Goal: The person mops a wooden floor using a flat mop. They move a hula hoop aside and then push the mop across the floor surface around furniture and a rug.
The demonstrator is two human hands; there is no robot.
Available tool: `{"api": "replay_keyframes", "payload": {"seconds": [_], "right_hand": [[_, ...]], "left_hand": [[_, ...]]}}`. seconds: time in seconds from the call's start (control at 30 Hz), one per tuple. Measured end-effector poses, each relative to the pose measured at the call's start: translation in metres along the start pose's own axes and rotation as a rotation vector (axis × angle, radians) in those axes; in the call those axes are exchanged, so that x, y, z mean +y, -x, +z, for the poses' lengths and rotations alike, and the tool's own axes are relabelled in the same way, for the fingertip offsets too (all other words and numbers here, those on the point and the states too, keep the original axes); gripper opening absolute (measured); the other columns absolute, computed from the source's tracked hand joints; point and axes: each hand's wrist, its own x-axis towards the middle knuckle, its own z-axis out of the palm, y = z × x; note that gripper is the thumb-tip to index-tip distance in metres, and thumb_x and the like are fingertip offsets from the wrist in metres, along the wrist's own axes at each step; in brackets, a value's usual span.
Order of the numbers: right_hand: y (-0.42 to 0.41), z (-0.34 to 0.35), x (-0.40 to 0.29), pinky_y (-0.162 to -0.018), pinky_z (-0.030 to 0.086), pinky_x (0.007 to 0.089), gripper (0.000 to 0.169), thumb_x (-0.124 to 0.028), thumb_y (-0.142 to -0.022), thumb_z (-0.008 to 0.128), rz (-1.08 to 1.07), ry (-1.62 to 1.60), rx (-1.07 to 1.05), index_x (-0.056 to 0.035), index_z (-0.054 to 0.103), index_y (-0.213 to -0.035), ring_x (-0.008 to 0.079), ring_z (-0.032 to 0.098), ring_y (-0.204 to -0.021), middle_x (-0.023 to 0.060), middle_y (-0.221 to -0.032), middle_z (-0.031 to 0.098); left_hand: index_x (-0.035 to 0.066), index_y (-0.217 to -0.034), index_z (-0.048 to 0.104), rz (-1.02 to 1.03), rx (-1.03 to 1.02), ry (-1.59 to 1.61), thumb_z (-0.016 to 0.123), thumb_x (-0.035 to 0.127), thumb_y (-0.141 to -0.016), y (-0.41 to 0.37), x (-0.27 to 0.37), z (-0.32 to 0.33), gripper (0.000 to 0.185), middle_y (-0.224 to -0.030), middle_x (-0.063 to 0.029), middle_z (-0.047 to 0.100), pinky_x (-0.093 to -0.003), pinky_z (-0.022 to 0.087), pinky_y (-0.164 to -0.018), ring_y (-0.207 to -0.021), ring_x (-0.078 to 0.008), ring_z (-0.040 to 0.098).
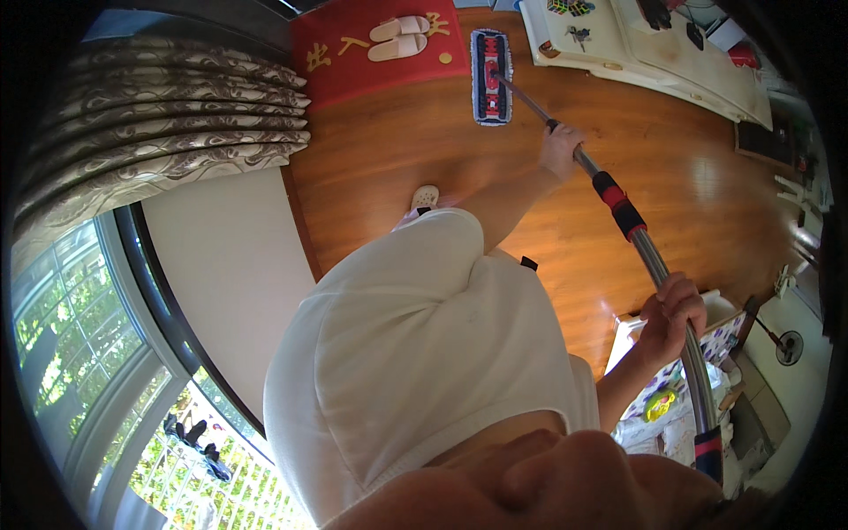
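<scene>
My left hand (563,151) is closed around the lower part of a metal telescopic mop pole (649,255). Higher up the pole, above a black and red foam sleeve (619,204), my right hand (672,317) grips it too. The pole slants from beside my face at the lower right to the flat mop head (491,77). The head, a blue pad with white fringe and a red holder, lies on the wood floor (391,146), just right of a red doormat (377,76). My palms are hidden.
Pale slippers (399,50) rest on the mat. A cream cabinet (669,66) holding keys and small things stands at the upper right. Patterned curtains (199,119) and a window (73,318) are at the left. A cluttered table (712,341) stands near my right arm.
</scene>
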Motion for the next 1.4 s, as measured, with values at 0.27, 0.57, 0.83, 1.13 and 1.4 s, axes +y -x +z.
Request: {"api": "replay_keyframes", "payload": {"seconds": [0.27, 0.57, 0.83, 1.13, 1.4], "right_hand": [[-0.064, -0.040, 0.025, -0.041, 0.042, 0.0221, 0.022, -0.012, -0.081, 0.055, -0.007, -0.065, -0.220, -0.0059, 0.039, -0.066, 0.0172, 0.044, -0.066, 0.0062, -0.064, 0.040], [-0.107, -0.050, 0.041, -0.041, 0.039, 0.0233, 0.021, -0.008, -0.082, 0.053, -0.022, -0.071, -0.215, -0.0056, 0.039, -0.067, 0.0178, 0.045, -0.063, 0.0067, -0.064, 0.041], [-0.123, -0.045, 0.014, -0.033, 0.033, 0.0193, 0.031, -0.018, -0.085, 0.056, 0.043, 0.037, 0.005, -0.0068, 0.037, -0.063, 0.0176, 0.044, -0.065, 0.0047, -0.059, 0.037], [-0.154, -0.007, 0.021, -0.034, 0.036, 0.0196, 0.036, -0.029, -0.084, 0.061, 0.033, 0.051, 0.002, -0.0081, 0.040, -0.063, 0.0178, 0.044, -0.063, 0.0038, -0.059, 0.038], [-0.156, 0.002, 0.027, -0.041, 0.034, 0.0218, 0.035, -0.027, -0.085, 0.060, 0.057, 0.132, -0.047, -0.0079, 0.041, -0.063, 0.0168, 0.044, -0.059, 0.0036, -0.058, 0.039]], "left_hand": [[0.005, -0.081, 0.056, -0.018, 0.207, 0.039, 0.056, -0.007, -0.062, -0.049, -0.023, 0.043, 0.022, -0.078, -0.0131, 0.056, -0.0385, 0.044, -0.068, -0.077, -0.0333, 0.055], [0.012, -0.085, 0.056, 0.030, 0.157, -0.014, 0.062, -0.001, -0.059, -0.082, -0.061, 0.069, 0.029, -0.081, -0.0063, 0.056, -0.0421, 0.037, -0.070, -0.085, -0.0291, 0.054], [0.012, -0.086, 0.055, 0.024, -0.016, 0.014, 0.061, -0.001, -0.063, -0.102, -0.030, 0.087, 0.027, -0.085, -0.0058, 0.057, -0.0472, 0.035, -0.079, -0.094, -0.0284, 0.052], [0.012, -0.087, 0.056, 0.047, -0.058, 0.095, 0.061, -0.001, -0.062, -0.144, -0.045, 0.075, 0.029, -0.078, -0.0050, 0.056, -0.0438, 0.037, -0.079, -0.085, -0.0280, 0.053], [0.014, -0.081, 0.056, -0.011, -0.206, 0.075, 0.063, 0.001, -0.061, -0.156, -0.052, 0.051, 0.024, -0.078, -0.0039, 0.057, -0.0403, 0.040, -0.075, -0.084, -0.0273, 0.053]]}}
